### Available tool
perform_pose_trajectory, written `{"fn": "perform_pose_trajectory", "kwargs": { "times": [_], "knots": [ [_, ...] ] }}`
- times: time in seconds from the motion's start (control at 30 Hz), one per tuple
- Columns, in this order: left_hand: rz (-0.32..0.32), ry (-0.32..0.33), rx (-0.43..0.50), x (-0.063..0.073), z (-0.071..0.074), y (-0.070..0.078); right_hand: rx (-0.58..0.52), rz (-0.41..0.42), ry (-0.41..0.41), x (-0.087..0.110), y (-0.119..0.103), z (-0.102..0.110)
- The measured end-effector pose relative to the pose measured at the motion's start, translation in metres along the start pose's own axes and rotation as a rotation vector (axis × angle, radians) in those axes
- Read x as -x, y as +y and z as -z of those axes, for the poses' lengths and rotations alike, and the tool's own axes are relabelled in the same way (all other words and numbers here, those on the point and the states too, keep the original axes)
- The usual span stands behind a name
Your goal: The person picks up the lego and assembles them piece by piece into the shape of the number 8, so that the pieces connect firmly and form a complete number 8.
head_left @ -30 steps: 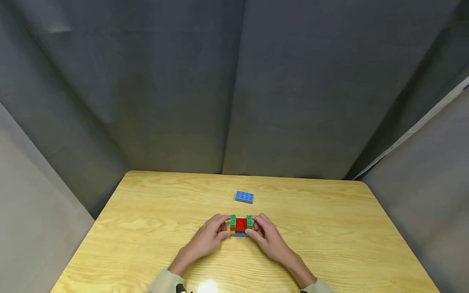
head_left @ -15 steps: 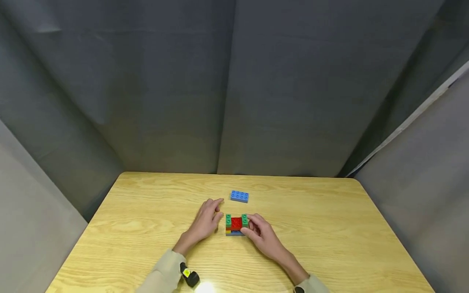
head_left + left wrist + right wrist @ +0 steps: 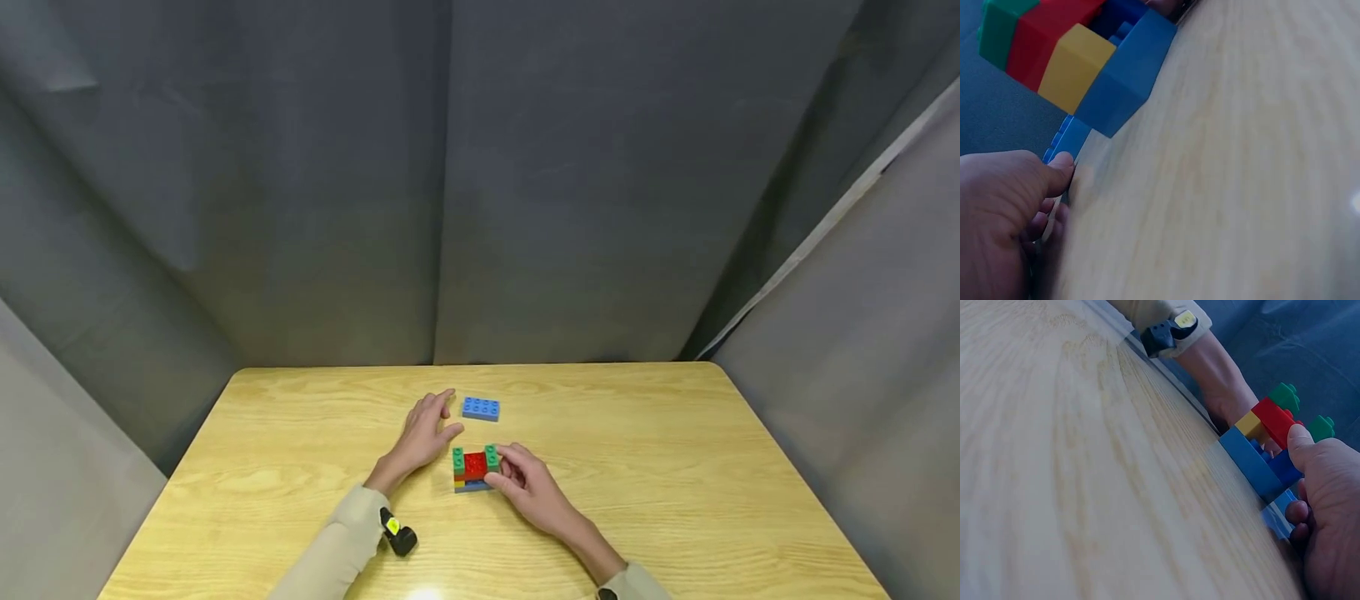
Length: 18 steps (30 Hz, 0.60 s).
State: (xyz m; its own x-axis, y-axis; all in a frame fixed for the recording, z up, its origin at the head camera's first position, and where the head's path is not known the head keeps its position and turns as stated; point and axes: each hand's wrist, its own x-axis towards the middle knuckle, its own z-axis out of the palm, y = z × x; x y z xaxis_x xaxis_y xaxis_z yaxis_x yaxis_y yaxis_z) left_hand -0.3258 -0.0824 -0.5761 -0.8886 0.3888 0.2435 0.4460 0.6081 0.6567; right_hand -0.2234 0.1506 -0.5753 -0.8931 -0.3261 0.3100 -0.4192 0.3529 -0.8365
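A stack of toy building bricks (image 3: 475, 464) stands on the wooden table in front of me. It has a long blue brick (image 3: 1249, 461) at the bottom, a yellow brick (image 3: 1077, 65) at its left end, a red brick above, and two green bricks on top at either end. My right hand (image 3: 531, 487) holds the stack's right end between thumb and fingers. Beyond it lies a loose blue brick (image 3: 481, 409) with studs up. My left hand (image 3: 422, 433), its fingers fairly straight, reaches beside that brick's left side, holding nothing; its fingertips are close to the brick.
The wooden table (image 3: 637, 467) has its far edge just behind the loose brick. Grey curtains (image 3: 337, 208) hang behind, and pale panels (image 3: 847, 375) flank both sides. A black wrist device (image 3: 399, 533) sits on the left sleeve.
My left hand has let go of the stack's left end and moved forward to beside the loose blue brick. My right hand still holds the stack. The head view has shifted slightly.
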Motion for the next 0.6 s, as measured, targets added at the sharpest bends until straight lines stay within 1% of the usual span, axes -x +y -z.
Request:
{"fn": "perform_pose_trajectory", "kwargs": {
  "times": [0.23, 0.47, 0.6],
  "knots": [
    [0.038, -0.022, -0.030, -0.011, -0.001, -0.005, -0.017, -0.003, -0.012, -0.002, 0.000, -0.003],
    [0.037, -0.028, -0.053, -0.022, 0.000, -0.009, -0.018, 0.032, 0.013, -0.006, 0.004, -0.009],
    [0.034, -0.059, -0.077, -0.027, 0.001, -0.011, -0.012, 0.027, 0.009, -0.008, 0.004, -0.010]
  ]
}}
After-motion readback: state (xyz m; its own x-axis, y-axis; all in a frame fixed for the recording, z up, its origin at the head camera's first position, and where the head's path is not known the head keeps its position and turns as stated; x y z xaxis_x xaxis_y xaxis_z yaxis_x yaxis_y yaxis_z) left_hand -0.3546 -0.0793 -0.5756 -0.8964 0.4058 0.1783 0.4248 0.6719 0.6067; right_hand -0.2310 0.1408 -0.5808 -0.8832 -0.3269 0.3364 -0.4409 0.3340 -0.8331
